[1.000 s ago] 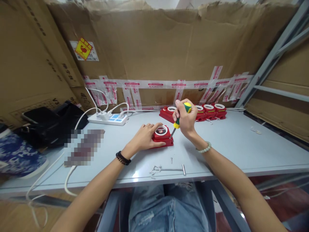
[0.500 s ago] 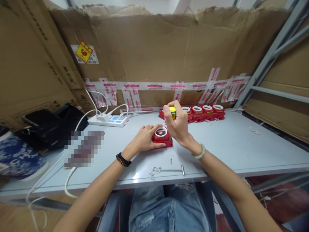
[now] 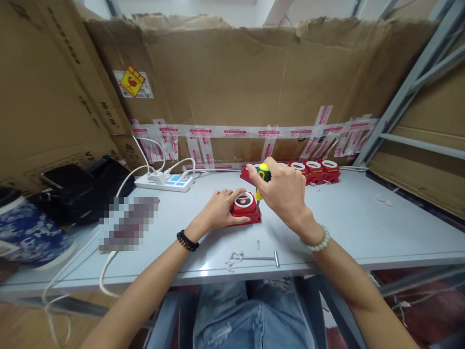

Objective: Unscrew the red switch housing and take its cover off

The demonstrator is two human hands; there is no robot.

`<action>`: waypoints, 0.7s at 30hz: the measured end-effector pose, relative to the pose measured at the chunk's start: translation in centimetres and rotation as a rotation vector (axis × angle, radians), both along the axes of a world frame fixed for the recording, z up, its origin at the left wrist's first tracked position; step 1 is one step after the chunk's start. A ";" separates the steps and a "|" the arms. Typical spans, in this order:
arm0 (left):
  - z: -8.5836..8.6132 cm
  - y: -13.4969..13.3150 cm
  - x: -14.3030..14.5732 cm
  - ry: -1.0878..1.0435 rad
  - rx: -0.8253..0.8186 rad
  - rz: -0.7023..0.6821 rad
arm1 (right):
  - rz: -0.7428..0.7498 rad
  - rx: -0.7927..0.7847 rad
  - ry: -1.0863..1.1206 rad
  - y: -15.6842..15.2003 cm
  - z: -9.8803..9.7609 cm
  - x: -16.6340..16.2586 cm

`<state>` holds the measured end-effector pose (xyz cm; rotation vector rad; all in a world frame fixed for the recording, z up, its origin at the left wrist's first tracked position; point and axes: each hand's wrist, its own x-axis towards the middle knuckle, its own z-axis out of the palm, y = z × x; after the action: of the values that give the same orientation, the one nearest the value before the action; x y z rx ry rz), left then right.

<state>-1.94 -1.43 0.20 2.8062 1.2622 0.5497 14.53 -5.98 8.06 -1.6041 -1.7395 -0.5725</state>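
Observation:
My left hand [image 3: 222, 207] grips the left side of a red box with a white ring on top [image 3: 256, 217], thumb along its front and fingers at the ring. The box rests on the table. In my right hand [image 3: 285, 191] is a screwdriver [image 3: 259, 194] with a yellow and green handle, its shaft pointing down at the box's right front corner. The exact contact of its tip is too small to tell. A small screw [image 3: 258, 244] lies in front of the box. Closer to me lies a T-shaped metal rod [image 3: 258, 258] with white string at its left end.
Several similar red boxes [image 3: 314, 177] stand in a row at the back, partly behind my right hand. A white power strip [image 3: 165, 182] with cables, a blurred-out flat object [image 3: 131, 225] and a blue patterned container [image 3: 32, 232] are on the left. Cardboard [image 3: 232, 72] walls the back.
My right hand has swung slightly to the right, so the screwdriver's handle and shaft now show. My left hand keeps its hold on the red box. The view has shifted a little.

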 end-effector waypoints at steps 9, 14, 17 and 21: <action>-0.3 0.3 -0.1 -0.002 -0.006 -0.008 | 0.366 -0.414 -0.231 0.6 4.1 1.9; -0.2 0.2 -0.2 -0.009 -0.020 -0.009 | 0.526 -0.720 -0.413 0.1 6.9 2.5; 0.0 0.0 -0.2 -0.013 -0.030 -0.009 | 0.309 -0.673 -0.534 -0.4 7.3 2.2; 0.1 -0.1 -0.1 -0.021 -0.043 -0.006 | 0.149 -0.575 -0.594 -0.1 6.9 1.6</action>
<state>-2.08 -1.57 0.33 2.7613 1.2467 0.5435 16.15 -6.03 14.99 -1.7625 -2.6272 -0.5376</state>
